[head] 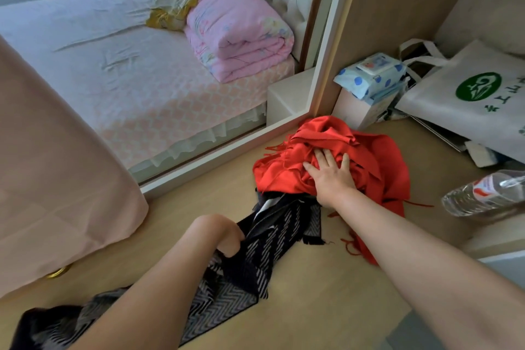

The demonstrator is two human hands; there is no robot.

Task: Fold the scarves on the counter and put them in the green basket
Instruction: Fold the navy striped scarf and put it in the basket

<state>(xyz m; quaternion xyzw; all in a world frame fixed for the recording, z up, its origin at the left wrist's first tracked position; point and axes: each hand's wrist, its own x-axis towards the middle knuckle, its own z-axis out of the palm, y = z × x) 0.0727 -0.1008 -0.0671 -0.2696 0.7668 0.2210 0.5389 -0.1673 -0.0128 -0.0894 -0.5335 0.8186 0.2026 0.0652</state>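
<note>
A crumpled red fringed scarf (pixel 377 162) lies in a heap on the wooden counter (pixel 312 287), close to the mirror's corner. My right hand (pixel 331 172) presses flat on top of it, fingers spread. A black and grey zigzag-patterned scarf (pixel 272 239) stretches from under the red heap toward the near left edge. My left hand (pixel 224 231) grips this patterned scarf partway along, fingers curled round a bunch of the cloth. No green basket is in view.
A large mirror (pixel 136 65) stands along the counter's back left, reflecting a bed and a pink quilt. A wipes pack (pixel 372 74) on a box, a white tote bag (pixel 471 99) and a lying plastic bottle (pixel 483 193) crowd the right side.
</note>
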